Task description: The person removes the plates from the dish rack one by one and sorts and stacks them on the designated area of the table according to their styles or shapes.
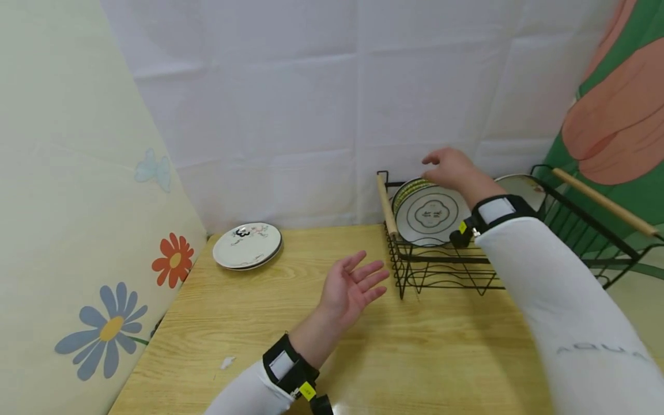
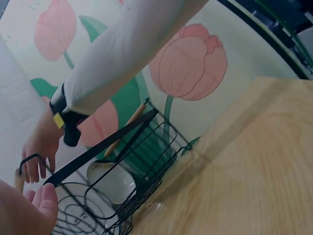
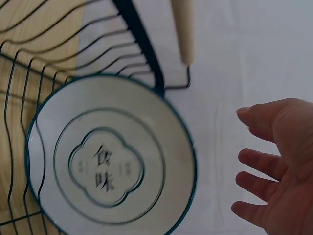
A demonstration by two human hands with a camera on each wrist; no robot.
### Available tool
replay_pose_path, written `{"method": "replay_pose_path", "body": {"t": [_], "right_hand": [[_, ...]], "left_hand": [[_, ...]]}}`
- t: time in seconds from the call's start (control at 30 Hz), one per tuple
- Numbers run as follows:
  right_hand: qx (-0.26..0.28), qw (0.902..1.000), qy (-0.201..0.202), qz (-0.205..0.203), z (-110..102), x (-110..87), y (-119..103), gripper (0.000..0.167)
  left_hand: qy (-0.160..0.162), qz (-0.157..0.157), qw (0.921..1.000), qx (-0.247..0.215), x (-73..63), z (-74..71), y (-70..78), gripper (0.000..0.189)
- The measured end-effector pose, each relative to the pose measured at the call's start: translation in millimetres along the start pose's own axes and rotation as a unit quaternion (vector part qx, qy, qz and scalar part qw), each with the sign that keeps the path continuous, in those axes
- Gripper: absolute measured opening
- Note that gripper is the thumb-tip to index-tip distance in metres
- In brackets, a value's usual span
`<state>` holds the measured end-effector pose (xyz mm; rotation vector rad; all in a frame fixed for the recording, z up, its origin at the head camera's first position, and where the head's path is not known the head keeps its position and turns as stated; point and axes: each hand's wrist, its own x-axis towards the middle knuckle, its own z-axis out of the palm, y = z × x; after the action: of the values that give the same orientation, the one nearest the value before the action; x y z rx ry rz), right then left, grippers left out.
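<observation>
Black wire is making up most of the rack (image 1: 441,260), which is being reached over by the right hand (image 1: 451,167). Thumb and fingers there are being held apart, a bit bent, and in the right wrist view a clear gap is being shown between them and the front plate (image 1: 432,214). That plate is being propped on edge by the rack, just below the right hand, with its ringed, lettered side being shown to the person. Right behind it, a yellow-green rim (image 1: 412,187) is being partly covered; how many plates are being held back there can't really be told. Over to the right of the right wrist, another dish (image 1: 521,185) is being held in the rack, half hidden by wire and arm.

The left hand (image 1: 353,288) is being held above the table (image 1: 207,323), palm up, fingers loosely spread, with the rack sitting near its fingertips on the right. Well to the left of that hand and a bit beyond it, a low stack of plates (image 1: 246,245) is being supported by the table, with dark and pinkish marks being shown on top. A white scrap (image 1: 227,362) is lying left of the left wrist. Beyond both hands, a creased white cloth (image 1: 275,104) is hanging.
</observation>
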<state>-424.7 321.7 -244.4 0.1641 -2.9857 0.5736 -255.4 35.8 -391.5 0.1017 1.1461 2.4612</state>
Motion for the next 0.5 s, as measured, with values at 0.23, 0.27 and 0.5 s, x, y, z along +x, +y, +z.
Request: {"method": "replay_pose_path", "body": {"t": [0.23,0.27,0.5], "right_hand": [[-0.022,0.9992,-0.027,0.019,14,1.0,32,0.048],[-0.026,0.9992,-0.028,0.014,16,0.1,35,0.047],[-0.043,0.9986,-0.03,0.003,23,-1.9,48,0.045]], "left_hand": [[0.005,-0.015,0.9995,-0.026,-3.5,17.4,-21.5,0.055],[0.004,-0.016,0.9995,-0.026,-4.2,18.8,-23.7,0.055],[-0.008,-0.027,0.9993,-0.025,-9.1,24.0,-32.4,0.055]]}}
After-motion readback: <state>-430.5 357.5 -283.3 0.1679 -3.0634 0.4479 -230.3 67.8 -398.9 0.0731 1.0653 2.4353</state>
